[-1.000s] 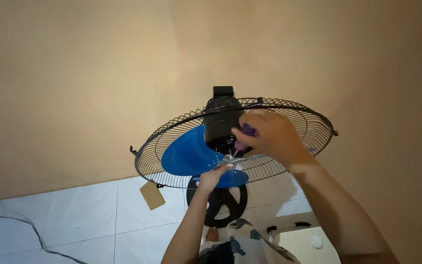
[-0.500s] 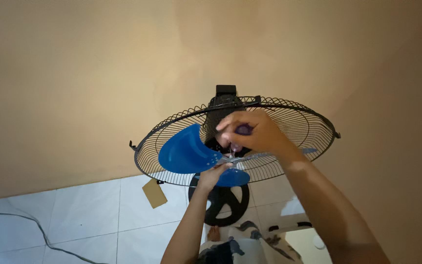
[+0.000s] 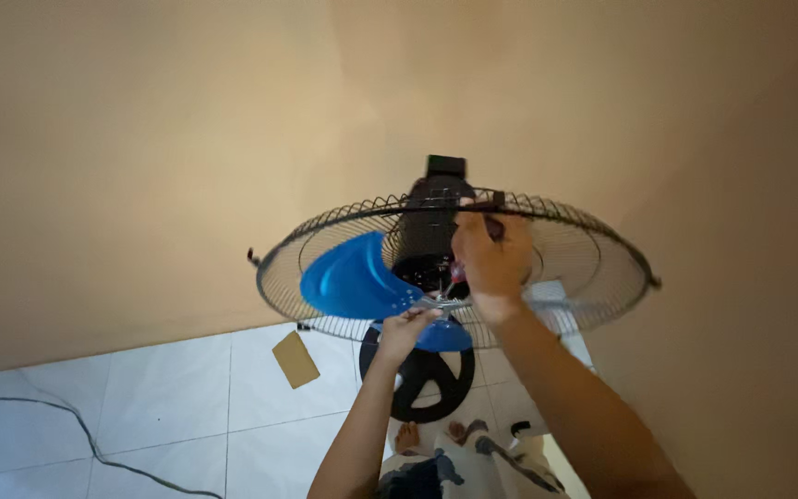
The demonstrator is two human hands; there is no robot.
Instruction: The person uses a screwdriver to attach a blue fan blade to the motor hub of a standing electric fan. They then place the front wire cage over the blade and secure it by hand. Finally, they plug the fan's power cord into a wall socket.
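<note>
A stand fan faces me, its black wire rear guard [image 3: 334, 242] tilted, with a black motor housing [image 3: 424, 231] behind it. Blue fan blades [image 3: 351, 279] sit on the hub. My left hand [image 3: 405, 330] grips the hub from below, beside the lower blue blade [image 3: 441, 337]. My right hand [image 3: 489, 259] is closed around a small screwdriver with a purple-red handle [image 3: 494, 228], its tip pointing at the hub. The hub's centre is partly hidden by my fingers.
The fan's round black base [image 3: 425, 370] stands on white floor tiles [image 3: 168, 407]. A brown cardboard piece [image 3: 296, 359] lies on the tiles. A grey cable [image 3: 57, 425] runs across the floor at the left. A beige wall [image 3: 140, 139] rises behind. My feet [image 3: 406, 434] show below.
My right hand has turned and drawn in over the hub with the screwdriver. The view has shifted slightly, so the fan guard sits a little to the right. My left hand keeps its grip.
</note>
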